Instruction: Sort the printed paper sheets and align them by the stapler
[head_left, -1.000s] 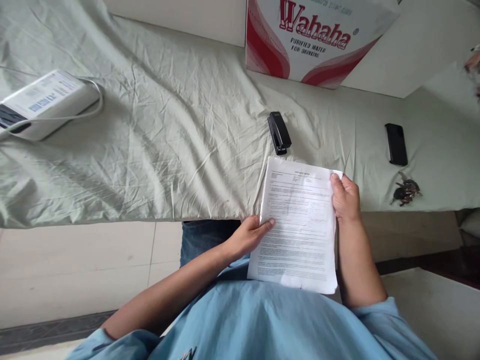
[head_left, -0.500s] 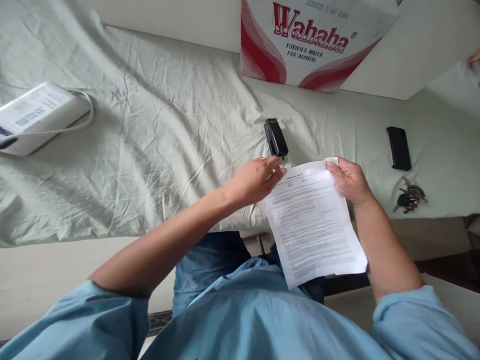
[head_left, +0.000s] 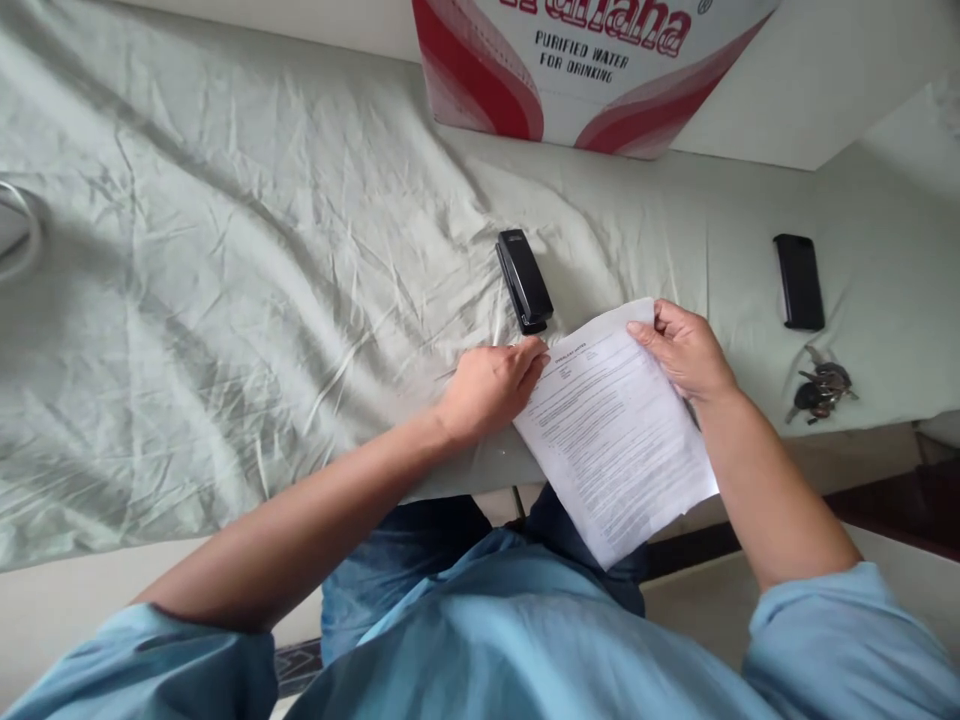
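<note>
My right hand (head_left: 690,350) pinches the upper right corner of a printed paper sheet (head_left: 611,440), thumb on top. At the sheet's upper left corner, my left hand (head_left: 499,385) is closed with its fingertips on the paper. The sheet is tilted, and its lower part hangs past the table edge over my lap. Just beyond my left hand a black stapler (head_left: 526,280) lies on the cloth, its near end close to my fingers.
A light green wrinkled cloth (head_left: 285,230) covers the table. At the back stands a red and white water carton (head_left: 555,100). A black phone (head_left: 799,282) and a bunch of keys (head_left: 823,388) lie at the right. Part of a white device with a cable (head_left: 30,235) shows at the far left.
My left hand has closed at the sheet's upper left corner and drawn slightly away from the stapler. The sheet has turned a little counterclockwise. The view has shifted, leaving less of the white device visible.
</note>
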